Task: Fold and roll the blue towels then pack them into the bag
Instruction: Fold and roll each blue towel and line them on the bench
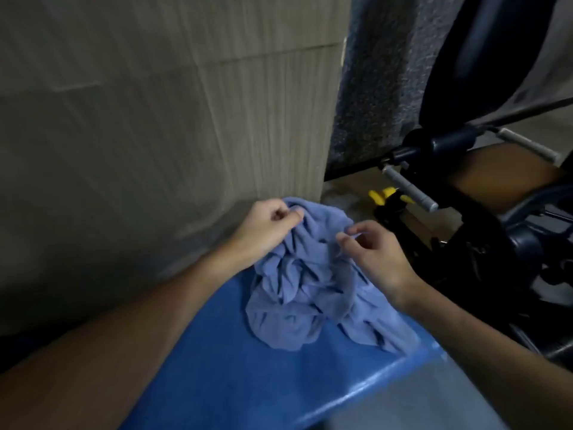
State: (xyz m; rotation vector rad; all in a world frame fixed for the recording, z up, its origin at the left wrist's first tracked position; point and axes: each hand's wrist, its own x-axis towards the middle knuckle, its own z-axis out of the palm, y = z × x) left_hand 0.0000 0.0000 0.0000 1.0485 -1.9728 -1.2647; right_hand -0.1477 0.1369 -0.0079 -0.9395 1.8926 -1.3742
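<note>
A crumpled light-blue towel [310,283] lies in a heap on a bright blue surface [235,377]. My left hand [266,228] pinches the towel's upper left edge between thumb and curled fingers. My right hand [372,246] pinches the upper right edge of the same towel. Both hands hold the cloth's top slightly raised while the rest stays bunched below. No bag is in view.
A large cardboard box wall [155,135] stands close on the left and behind. Dark wheeled equipment with grey handles [409,187] and a yellow clamp [384,197] crowds the right side. The blue surface's right edge [403,370] drops off near the towel.
</note>
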